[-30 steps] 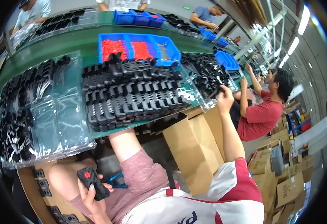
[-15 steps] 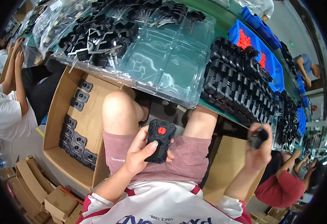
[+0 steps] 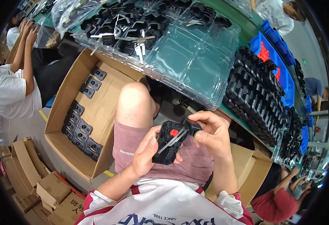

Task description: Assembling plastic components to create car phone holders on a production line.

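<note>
My left hand [image 3: 146, 153] grips a black rectangular plastic housing [image 3: 165, 139] over my lap, thumb on its near edge. A small round red piece [image 3: 174, 132] sits in the upper part of its face. Between the thumb and fingers of my right hand [image 3: 214, 134] is a black plastic clamp arm [image 3: 192, 128] with two grey toothed strips. The strips slant down across the housing's face, overlapping it. Whether they touch or enter it, I cannot tell.
A clear plastic tray [image 3: 187, 62] on the green bench carries many clamp arms. Stacked black housings [image 3: 252, 99] and blue bins [image 3: 284, 75] of red pieces stand to its right. At left, an open cardboard box [image 3: 110, 90] contains several black parts. Other people sit on both sides.
My right hand has come in from the far right with the clamp arm to the housing. My left hand has shifted slightly right, tilting the housing. The view has turned a little.
</note>
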Demonstrator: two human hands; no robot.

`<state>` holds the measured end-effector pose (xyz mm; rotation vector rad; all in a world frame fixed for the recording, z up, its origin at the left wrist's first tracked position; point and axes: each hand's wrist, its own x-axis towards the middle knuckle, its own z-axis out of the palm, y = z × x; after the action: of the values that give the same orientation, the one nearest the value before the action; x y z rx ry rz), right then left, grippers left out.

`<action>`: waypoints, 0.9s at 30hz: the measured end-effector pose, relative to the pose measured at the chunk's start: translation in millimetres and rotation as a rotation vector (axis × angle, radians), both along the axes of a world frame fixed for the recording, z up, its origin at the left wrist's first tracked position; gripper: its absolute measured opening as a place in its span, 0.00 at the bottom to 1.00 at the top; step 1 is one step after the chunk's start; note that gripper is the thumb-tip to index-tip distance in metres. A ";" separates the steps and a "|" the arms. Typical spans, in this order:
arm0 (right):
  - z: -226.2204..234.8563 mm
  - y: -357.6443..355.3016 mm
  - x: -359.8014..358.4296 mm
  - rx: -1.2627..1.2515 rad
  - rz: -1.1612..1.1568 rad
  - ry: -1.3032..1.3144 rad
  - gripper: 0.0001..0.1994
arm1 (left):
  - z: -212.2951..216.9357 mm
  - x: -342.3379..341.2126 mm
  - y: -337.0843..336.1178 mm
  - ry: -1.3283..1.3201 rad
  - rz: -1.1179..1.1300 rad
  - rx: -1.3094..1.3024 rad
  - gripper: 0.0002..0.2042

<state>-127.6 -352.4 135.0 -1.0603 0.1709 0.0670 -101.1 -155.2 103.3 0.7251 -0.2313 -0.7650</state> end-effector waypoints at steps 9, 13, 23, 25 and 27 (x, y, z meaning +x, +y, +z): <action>1.7 18.8 12.2 -0.072 -0.078 -0.033 0.23 | -0.2 4.9 9.4 -0.038 0.037 0.056 0.31; 6.0 23.0 18.1 -0.097 -0.084 -0.033 0.24 | 0.2 7.4 11.0 -0.043 0.062 0.046 0.31; 4.1 20.5 33.1 0.063 0.073 0.076 0.25 | -7.3 13.9 17.7 0.049 0.110 -0.137 0.28; 2.0 22.0 35.4 0.088 0.089 0.059 0.25 | -3.3 14.3 19.0 0.010 0.133 -0.032 0.24; 2.3 24.4 36.8 0.108 0.105 0.038 0.26 | 2.0 14.1 20.0 -0.034 0.155 0.068 0.20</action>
<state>-90.7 -328.0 137.3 -0.9604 0.1440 0.1889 -87.0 -135.2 105.3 0.8109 -0.1782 -0.6153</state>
